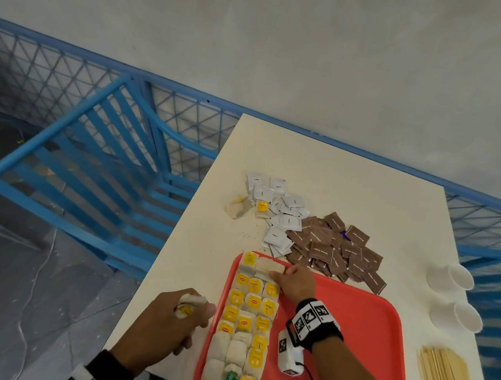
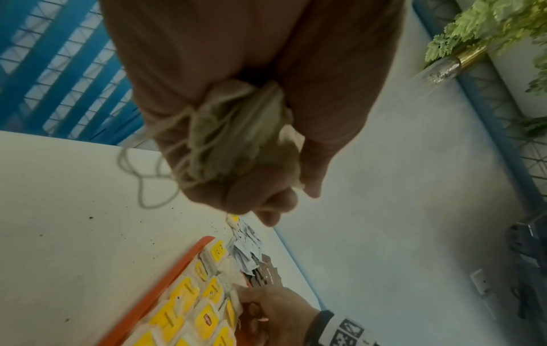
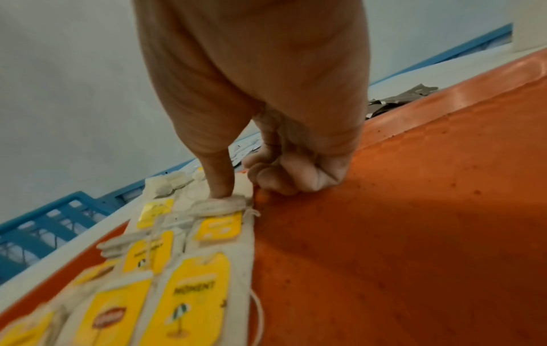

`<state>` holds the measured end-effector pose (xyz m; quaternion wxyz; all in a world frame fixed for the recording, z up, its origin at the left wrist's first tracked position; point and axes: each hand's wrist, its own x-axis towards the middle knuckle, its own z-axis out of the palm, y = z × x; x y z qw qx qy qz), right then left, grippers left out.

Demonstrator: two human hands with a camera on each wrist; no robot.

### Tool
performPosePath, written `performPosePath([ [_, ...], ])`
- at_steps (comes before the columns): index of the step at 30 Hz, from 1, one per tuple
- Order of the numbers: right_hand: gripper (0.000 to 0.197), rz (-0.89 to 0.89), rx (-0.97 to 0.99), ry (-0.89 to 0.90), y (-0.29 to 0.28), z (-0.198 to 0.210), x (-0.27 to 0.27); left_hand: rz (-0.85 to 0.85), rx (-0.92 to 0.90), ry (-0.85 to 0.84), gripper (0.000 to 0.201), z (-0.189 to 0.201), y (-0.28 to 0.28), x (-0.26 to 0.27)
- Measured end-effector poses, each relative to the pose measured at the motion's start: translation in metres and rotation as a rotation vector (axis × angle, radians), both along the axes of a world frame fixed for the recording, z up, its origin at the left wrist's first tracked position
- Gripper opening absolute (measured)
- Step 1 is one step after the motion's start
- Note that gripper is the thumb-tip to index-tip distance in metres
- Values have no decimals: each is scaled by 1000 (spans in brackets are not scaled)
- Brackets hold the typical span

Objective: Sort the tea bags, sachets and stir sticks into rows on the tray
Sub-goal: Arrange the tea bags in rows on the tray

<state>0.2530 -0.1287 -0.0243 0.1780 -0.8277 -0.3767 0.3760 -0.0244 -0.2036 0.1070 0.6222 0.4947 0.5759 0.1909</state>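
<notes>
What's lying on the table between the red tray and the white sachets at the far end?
Mostly bare table with dark specks. The tray nearly meets the white sachets; the head view shows it.
</notes>
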Motion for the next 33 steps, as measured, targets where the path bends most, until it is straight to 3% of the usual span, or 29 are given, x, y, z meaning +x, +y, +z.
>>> performPosePath([
  [4, 42, -7, 4, 4, -2, 5, -3, 90, -51, -94, 45, 5, 2, 5],
  [9, 31, 34, 213, 56, -15, 57, -8, 240, -335, -386, 71, 9, 10, 13],
  [13, 19, 356, 462, 228, -54, 145, -34, 301, -524, -671, 76, 11, 16, 22],
  [16, 14, 590, 567, 251, -85, 190, -56, 373, -580, -746, 73, 11, 20, 36],
  [19, 23, 802, 569, 57, -107, 193, -69, 415, -630, -831, 62, 10, 21, 48],
  [21, 30, 844, 578, -56, -115, 184, -73, 425, -668, -886, 57, 15, 19, 53],
  [29, 25, 817, 596, -145, -118, 168, -72, 477, -608, -801, 56, 10, 8, 62],
  [33, 18, 779, 591, -54, -116, 170, -68, 506, -600, -802, 47, 9, 3, 66],
])
